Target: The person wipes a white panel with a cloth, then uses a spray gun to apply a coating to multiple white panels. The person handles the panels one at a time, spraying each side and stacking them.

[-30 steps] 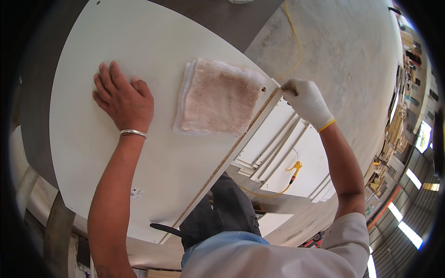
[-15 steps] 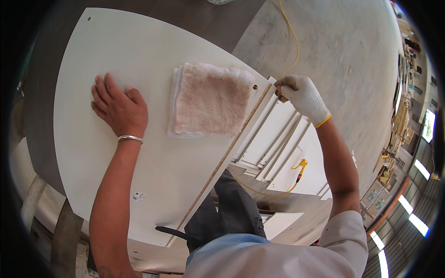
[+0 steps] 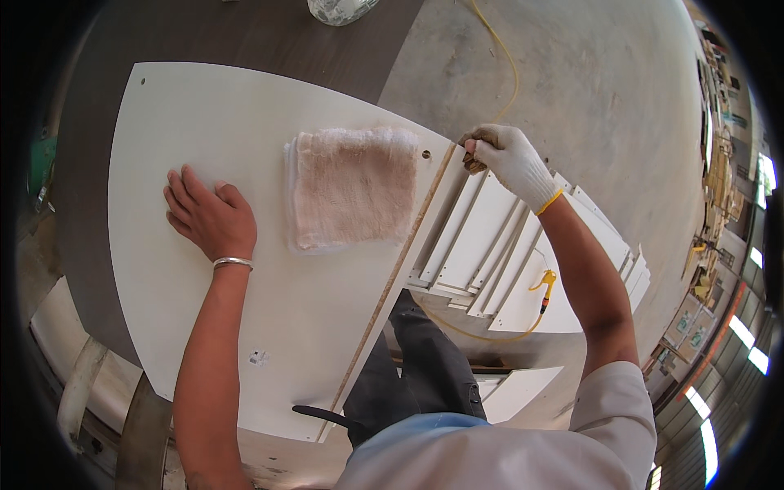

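A large white panel with a bare brownish edge strip lies flat before me. My left hand, bare and with a bracelet at the wrist, rests palm down on it, fingers stretched out. To its right lies a folded, fluffy pinkish-white cloth, which neither hand touches. My right hand wears a white knitted glove with a yellow cuff and darkened fingertips. It is at the panel's far right corner, fingers curled closed. What they grip, if anything, cannot be made out.
Beneath the panel is a dark brown surface. Several white boards are stacked at the right, with a yellow air blow gun on them. A yellow hose runs across the floor. A clear wrapped item sits at the far edge.
The view has shifted, so the panel appears lower and more of the stacked boards shows. My left hand stays flat on the panel, and my right stays closed by the corner.
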